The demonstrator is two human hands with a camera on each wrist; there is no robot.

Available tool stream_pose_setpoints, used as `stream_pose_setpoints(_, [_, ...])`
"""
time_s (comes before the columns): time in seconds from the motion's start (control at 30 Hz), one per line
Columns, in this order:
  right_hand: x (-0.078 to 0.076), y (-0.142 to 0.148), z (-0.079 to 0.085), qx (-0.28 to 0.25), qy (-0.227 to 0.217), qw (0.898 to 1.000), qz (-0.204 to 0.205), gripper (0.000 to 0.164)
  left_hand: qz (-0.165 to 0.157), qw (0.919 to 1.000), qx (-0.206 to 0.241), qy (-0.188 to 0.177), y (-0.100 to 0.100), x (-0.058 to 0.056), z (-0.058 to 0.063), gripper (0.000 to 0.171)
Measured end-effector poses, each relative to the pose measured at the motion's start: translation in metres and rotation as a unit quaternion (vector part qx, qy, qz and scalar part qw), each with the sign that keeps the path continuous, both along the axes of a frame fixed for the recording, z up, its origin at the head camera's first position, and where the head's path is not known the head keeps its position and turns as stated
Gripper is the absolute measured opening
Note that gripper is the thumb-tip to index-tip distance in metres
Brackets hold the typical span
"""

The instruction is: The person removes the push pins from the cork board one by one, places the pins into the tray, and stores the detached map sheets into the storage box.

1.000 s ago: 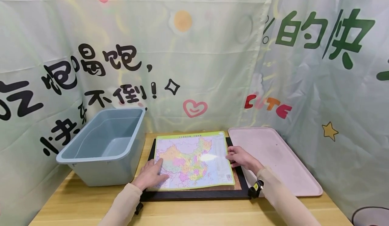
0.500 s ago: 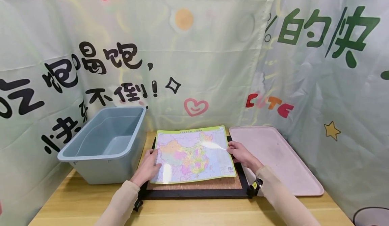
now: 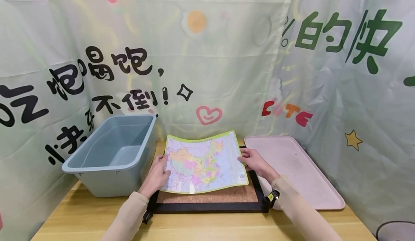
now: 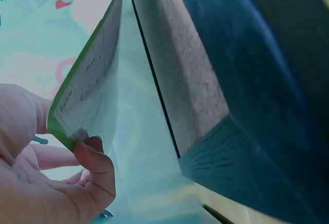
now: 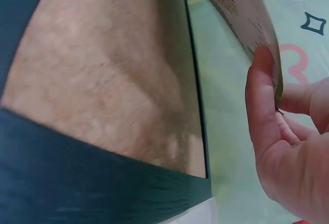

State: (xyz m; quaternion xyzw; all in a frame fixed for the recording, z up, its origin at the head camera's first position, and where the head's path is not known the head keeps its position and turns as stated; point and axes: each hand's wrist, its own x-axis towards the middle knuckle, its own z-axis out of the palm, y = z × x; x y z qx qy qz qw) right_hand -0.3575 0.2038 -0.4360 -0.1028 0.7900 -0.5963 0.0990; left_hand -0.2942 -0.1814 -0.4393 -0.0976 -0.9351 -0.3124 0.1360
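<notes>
A glossy map sheet with a yellow-green border hangs bowed between both hands, raised over a black-framed cork board. My left hand pinches its left edge, thumb on the printed face; the left wrist view has the map held at its edge by that hand. On the opposite side my right hand pinches the right edge, and in the right wrist view the hand has its fingers against the sheet. Beneath the map, the cork surface shows, with the map's shadow on it.
To the left stands a deep blue plastic tub. A pale pink tray lies on the right, close beside the board's frame. All stand on a wooden table, backed by a printed curtain.
The map has come up off the board and bowed in the middle, baring more cork along the near side. The left hand has gone from lying on the map to pinching its edge.
</notes>
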Motion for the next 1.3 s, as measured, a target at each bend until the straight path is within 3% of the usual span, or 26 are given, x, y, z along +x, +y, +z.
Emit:
stream_pose_setpoints(0.3, [-0.001,-0.001,0.016,-0.024,0.021,0.998,-0.054,0.041,0.007,0.997,0.055,0.054,-0.004,0.002,0.006,0.066])
stream_pose_setpoints(0.67, [-0.002,-0.002,0.028,-0.049,0.033,0.994,-0.092,0.039,0.007,0.9972,0.056,0.05,-0.005,0.009,0.015,0.056])
stream_pose_setpoints(1.0, [-0.005,-0.004,0.048,-0.052,0.031,0.992,-0.115,0.041,-0.004,0.9926,0.056,0.107,-0.008,0.017,0.02,0.053])
stream_pose_setpoints(1.13, [-0.006,-0.005,0.055,-0.055,0.04,0.991,-0.116,0.041,-0.007,0.9826,0.014,0.185,-0.006,0.021,0.02,0.049])
stream_pose_setpoints(1.3, [-0.009,-0.007,0.067,-0.057,0.052,0.99,-0.114,0.04,-0.009,0.9564,-0.055,0.287,-0.004,0.024,0.025,0.048])
